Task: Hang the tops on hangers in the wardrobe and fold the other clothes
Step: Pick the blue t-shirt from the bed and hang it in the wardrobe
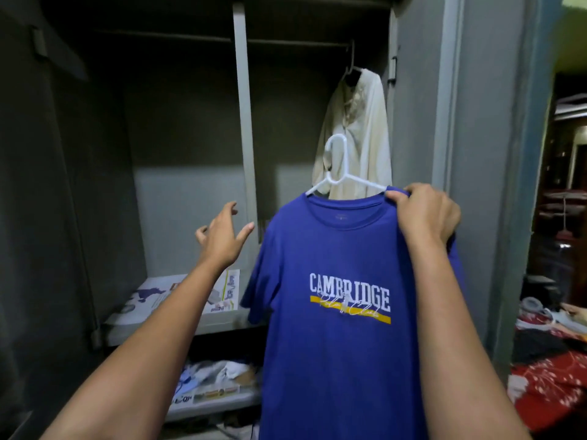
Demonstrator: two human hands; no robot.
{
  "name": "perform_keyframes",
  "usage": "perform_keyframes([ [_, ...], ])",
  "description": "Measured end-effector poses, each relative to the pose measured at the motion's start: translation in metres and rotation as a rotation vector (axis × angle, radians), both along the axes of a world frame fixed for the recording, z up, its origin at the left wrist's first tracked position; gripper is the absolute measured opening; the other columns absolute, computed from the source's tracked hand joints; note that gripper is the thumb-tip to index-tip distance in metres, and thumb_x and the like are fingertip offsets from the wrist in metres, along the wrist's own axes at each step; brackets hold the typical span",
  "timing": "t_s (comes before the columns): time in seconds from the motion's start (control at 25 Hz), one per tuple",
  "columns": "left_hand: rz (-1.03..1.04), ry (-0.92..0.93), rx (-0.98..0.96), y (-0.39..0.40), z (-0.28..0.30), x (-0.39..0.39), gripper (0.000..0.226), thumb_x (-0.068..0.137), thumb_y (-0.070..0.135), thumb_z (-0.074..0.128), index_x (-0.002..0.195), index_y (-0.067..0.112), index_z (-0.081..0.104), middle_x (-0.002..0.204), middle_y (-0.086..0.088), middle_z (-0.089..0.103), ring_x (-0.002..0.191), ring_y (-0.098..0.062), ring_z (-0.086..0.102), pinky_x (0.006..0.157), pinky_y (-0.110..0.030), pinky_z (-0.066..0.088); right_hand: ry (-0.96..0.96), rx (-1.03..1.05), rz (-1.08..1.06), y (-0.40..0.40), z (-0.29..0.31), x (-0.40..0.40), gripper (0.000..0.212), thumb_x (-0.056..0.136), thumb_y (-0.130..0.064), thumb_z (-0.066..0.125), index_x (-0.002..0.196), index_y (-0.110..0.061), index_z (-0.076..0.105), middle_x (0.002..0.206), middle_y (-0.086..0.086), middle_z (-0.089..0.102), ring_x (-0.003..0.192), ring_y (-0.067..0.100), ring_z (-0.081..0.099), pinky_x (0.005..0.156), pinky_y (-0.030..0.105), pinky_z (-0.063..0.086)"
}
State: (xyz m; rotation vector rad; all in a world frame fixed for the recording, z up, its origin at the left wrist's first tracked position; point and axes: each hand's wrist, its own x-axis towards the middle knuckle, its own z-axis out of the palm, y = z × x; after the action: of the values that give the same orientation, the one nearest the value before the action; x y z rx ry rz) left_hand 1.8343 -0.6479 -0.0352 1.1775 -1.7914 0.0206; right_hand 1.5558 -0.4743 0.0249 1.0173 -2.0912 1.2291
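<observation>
A blue T-shirt [333, 344] with white "CAMBRIDGE" lettering hangs on a white plastic hanger [341, 173] in front of the open grey wardrobe [190, 138]. My right hand [425, 214] grips the shirt's right shoulder together with the hanger arm. My left hand [222, 236] is in the air just left of the shirt, fingers spread, touching nothing. The hanger's hook is free, well below the wardrobe rail [298, 42]. A cream top [362, 131] hangs on the rail at the right end.
A vertical divider [244, 106] splits the wardrobe. Its shelf [178, 312] is lined with printed paper, and crumpled items [219, 373] lie on the lower shelf. More clothes [552, 360] are piled on a red patterned surface at the right.
</observation>
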Motion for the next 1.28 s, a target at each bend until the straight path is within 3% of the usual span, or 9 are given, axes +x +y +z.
perform_keyframes([
  [0.24,-0.007,-0.107,-0.175,-0.036,0.099,-0.03,0.068,0.093,0.048,0.05,0.149,0.02,0.024,0.152,-0.001,0.034,0.142,-0.018,0.027,0.114,-0.044,0.016,-0.001,-0.196,-0.098,-0.056,0.125,-0.015,0.036,0.094,-0.034,0.058,0.109,-0.003,0.065,0.113,0.022,0.064,0.107,0.037,0.059,0.085,0.036,0.04],
  [0.48,0.056,-0.324,-0.235,-0.117,0.148,-0.067,0.083,0.093,0.053,0.047,0.153,0.017,0.002,0.161,0.001,-0.001,0.148,-0.016,-0.003,0.118,-0.04,0.001,0.087,-0.254,-0.142,-0.154,0.198,-0.053,0.032,0.093,-0.03,0.06,0.111,-0.003,0.064,0.116,0.021,0.063,0.109,0.036,0.059,0.085,0.037,0.044],
  [0.64,0.211,-0.385,-0.432,-0.176,0.18,-0.102,0.092,0.093,0.056,0.044,0.151,0.011,-0.011,0.159,-0.004,-0.018,0.146,-0.019,-0.015,0.118,-0.039,-0.004,0.179,-0.297,-0.184,-0.23,0.249,-0.077,0.022,0.095,-0.018,0.057,0.109,-0.004,0.065,0.113,0.019,0.064,0.107,0.035,0.06,0.084,0.036,0.043],
  [0.72,0.335,-0.341,-0.543,-0.203,0.194,-0.114,0.095,0.092,0.056,0.044,0.15,0.008,-0.013,0.158,-0.008,-0.019,0.146,-0.023,-0.016,0.119,-0.04,-0.003,0.213,-0.299,-0.22,-0.265,0.271,-0.09,0.018,0.094,-0.008,0.054,0.108,-0.004,0.065,0.111,0.017,0.065,0.104,0.034,0.061,0.084,0.036,0.042],
  [0.92,0.672,-0.205,-0.696,-0.247,0.208,-0.128,0.102,0.087,0.058,0.045,0.148,-0.004,-0.011,0.157,-0.023,-0.011,0.147,-0.033,-0.009,0.119,-0.045,-0.003,0.285,-0.277,-0.282,-0.344,0.299,-0.111,0.033,0.093,0.007,0.038,0.11,-0.003,0.064,0.112,0.016,0.065,0.104,0.034,0.062,0.088,0.038,0.04],
  [1.28,0.752,-0.245,-0.782,-0.259,0.206,-0.127,0.101,0.089,0.059,0.038,0.146,-0.007,-0.014,0.155,-0.028,-0.013,0.146,-0.036,-0.01,0.12,-0.044,0.001,0.299,-0.252,-0.302,-0.393,0.309,-0.111,0.035,0.093,0.006,0.035,0.113,-0.003,0.063,0.115,0.017,0.064,0.108,0.034,0.059,0.089,0.036,0.039],
])
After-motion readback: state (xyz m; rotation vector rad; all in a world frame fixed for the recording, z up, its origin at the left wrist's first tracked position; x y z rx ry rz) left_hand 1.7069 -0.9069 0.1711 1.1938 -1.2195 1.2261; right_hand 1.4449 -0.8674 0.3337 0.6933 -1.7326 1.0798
